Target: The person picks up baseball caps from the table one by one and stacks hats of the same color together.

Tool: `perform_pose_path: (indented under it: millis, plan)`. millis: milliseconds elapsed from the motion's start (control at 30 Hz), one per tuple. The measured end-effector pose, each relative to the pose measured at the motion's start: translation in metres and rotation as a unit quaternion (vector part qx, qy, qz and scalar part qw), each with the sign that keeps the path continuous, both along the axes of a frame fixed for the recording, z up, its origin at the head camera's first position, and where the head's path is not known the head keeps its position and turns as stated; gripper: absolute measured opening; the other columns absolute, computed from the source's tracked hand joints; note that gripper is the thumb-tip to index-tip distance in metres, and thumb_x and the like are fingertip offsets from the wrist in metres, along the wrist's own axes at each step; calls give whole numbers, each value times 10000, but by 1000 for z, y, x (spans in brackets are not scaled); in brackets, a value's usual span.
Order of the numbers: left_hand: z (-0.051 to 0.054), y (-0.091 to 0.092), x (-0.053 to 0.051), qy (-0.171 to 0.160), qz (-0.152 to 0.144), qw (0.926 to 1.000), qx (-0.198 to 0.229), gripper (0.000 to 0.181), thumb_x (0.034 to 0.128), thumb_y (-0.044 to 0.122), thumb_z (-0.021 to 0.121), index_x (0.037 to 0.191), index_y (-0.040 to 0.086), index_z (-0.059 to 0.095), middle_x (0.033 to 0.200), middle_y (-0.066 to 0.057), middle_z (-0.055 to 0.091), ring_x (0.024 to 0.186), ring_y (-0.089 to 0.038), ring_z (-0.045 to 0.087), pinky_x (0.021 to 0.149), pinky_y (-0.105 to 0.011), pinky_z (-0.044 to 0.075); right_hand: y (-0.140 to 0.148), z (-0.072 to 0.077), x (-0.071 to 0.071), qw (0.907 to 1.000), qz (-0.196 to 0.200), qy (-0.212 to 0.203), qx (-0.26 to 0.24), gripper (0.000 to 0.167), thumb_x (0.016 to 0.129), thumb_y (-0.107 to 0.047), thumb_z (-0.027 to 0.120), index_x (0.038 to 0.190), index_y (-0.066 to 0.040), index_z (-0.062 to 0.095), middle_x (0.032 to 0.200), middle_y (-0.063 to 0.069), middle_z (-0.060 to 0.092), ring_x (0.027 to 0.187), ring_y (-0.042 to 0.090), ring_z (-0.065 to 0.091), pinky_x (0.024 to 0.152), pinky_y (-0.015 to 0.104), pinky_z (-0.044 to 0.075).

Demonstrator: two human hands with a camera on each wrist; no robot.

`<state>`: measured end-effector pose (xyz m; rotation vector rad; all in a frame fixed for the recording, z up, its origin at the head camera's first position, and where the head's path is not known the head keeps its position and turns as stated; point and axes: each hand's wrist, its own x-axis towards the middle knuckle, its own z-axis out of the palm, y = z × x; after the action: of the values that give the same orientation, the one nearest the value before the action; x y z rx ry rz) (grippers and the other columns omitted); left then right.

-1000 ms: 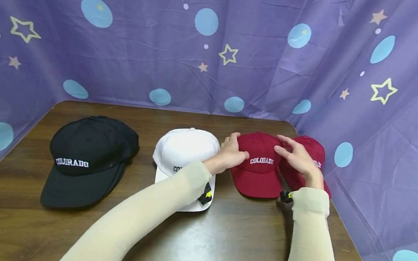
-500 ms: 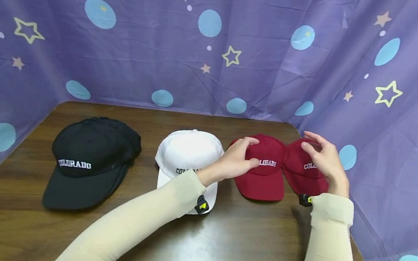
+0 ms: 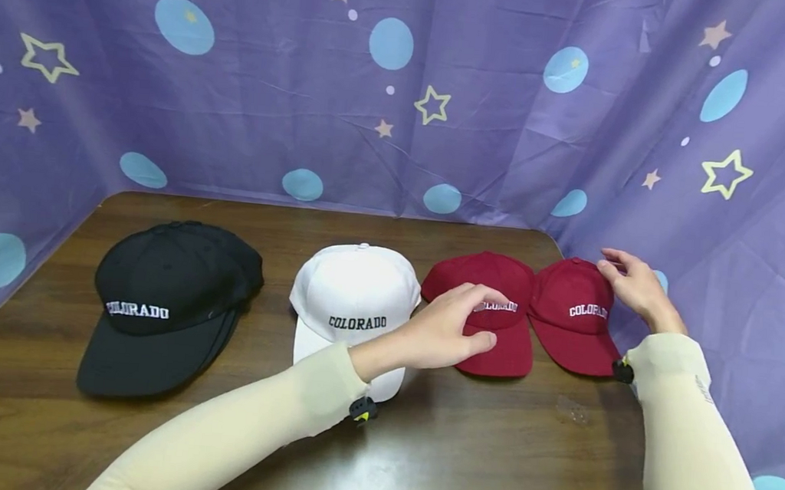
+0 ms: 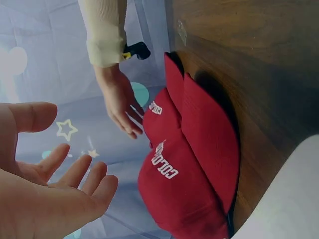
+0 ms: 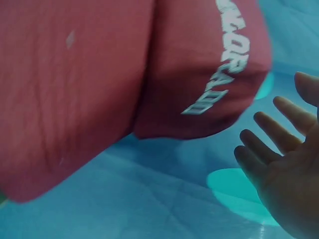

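Two red caps lettered COLORADO sit side by side at the table's right, the left red cap [image 3: 495, 345] touching the right red cap [image 3: 569, 286]. My left hand [image 3: 451, 326] hovers before the left red cap, partly covering its lettering, with fingers loosely bent around nothing. In the left wrist view, a gap shows between that hand [image 4: 55, 179] and the caps. My right hand [image 3: 638, 284] is at the right side of the right red cap. Its fingers spread apart in the right wrist view, where the palm [image 5: 294, 174] is empty beside the crown.
A white cap [image 3: 358, 281] stands left of the red ones, partly behind my left forearm. At the far left is a black cap [image 3: 168, 281], seemingly with a second brim beneath. A purple patterned curtain [image 3: 266, 96] borders the wooden table [image 3: 487, 452] behind and at the sides.
My right hand has left the space between the red caps and moved right, to the outer side of the right one. My left hand has drawn back toward me from the left red cap.
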<state>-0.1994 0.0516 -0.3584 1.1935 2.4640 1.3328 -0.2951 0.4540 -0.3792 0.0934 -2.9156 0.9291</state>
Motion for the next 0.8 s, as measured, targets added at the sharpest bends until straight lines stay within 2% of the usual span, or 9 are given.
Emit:
perform_pose_path:
  millis: [33, 133, 300, 433, 633, 800]
  plan:
    - [1, -1, 2, -4, -29, 10000, 8, 478, 972, 115, 674, 1441, 100, 586, 1436, -48, 612, 1289, -187, 573, 1128, -305, 434, 2, -2, -2, 10000, 34, -59, 41, 609, 1148, -318, 400, 1569, 122, 367, 1539, 398, 430, 1422, 563, 427, 1122, 642, 373]
    - [1, -4, 5, -34, -58, 10000, -28, 486, 975, 119, 675, 1452, 110, 582, 1452, -36, 608, 1277, -192, 579, 1121, -305, 439, 8, -7, -8, 9993, 113, -255, 239, 621, 1158, -324, 351, 1571, 139, 336, 1564, 421, 370, 1452, 592, 358, 1162, 691, 306]
    - [-2, -6, 8, -55, -55, 9999, -140, 496, 982, 130, 680, 1466, 119, 574, 1470, -20, 599, 1276, -200, 592, 1114, -302, 445, 13, -13, -12, 9971, 175, -569, 477, 637, 1163, -348, 301, 1579, 135, 314, 1592, 430, 308, 1486, 617, 269, 1187, 708, 252]
    - [-6, -6, 6, -10, 10, 9999, -145, 482, 977, 122, 686, 1449, 118, 583, 1453, -27, 612, 1265, -211, 608, 1106, -299, 452, 16, -16, -10, 9959, 174, -815, 351, 667, 1161, -402, 305, 1584, 113, 323, 1595, 421, 313, 1492, 606, 268, 1193, 703, 243]
    - [-10, -8, 3, 42, 21, 9999, -110, 467, 975, 117, 684, 1433, 103, 592, 1431, -46, 629, 1243, -209, 622, 1096, -289, 460, 18, -19, -12, 9951, 234, -884, 374, 657, 1165, -381, 272, 1565, 136, 336, 1581, 427, 321, 1493, 605, 263, 1198, 708, 231]
    - [-12, -8, 2, 10, 59, 9999, -83, 461, 974, 114, 685, 1426, 92, 596, 1427, -58, 630, 1260, -264, 627, 1094, -295, 463, 16, -18, -18, 9927, 304, -1053, 494, 665, 1163, -388, 225, 1580, 124, 314, 1614, 426, 258, 1513, 621, 193, 1207, 723, 191]
